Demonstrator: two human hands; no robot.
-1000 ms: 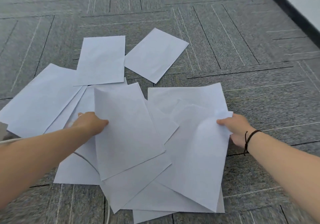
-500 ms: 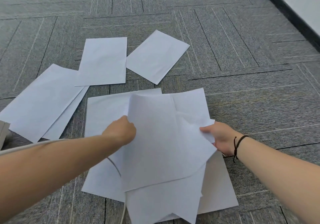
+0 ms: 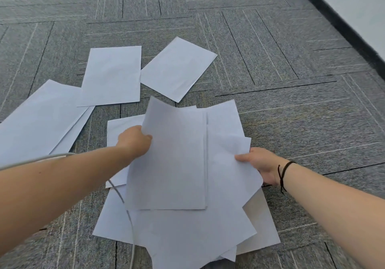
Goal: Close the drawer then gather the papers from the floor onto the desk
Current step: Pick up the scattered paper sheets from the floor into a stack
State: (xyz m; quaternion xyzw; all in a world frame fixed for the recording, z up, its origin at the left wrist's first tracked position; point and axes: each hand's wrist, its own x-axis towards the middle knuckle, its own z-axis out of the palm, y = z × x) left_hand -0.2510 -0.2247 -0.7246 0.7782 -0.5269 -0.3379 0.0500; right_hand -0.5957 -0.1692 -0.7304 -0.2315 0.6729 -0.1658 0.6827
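Gripping gathered white sheets [image 3: 183, 164], left hand [image 3: 133, 141] and right hand [image 3: 262, 165] hold opposite edges above grey carpet tiles [image 3: 291, 112]; 4 loose sheets [image 3: 112, 75] lie beyond.

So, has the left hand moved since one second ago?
Yes. The left hand moved right, away from the sheets at far left and toward the right hand, sweeping paper into the pile.

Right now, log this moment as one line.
stage: gathering | left hand: gripping papers | right hand: gripping papers | loose sheets: on carpet | desk: unseen
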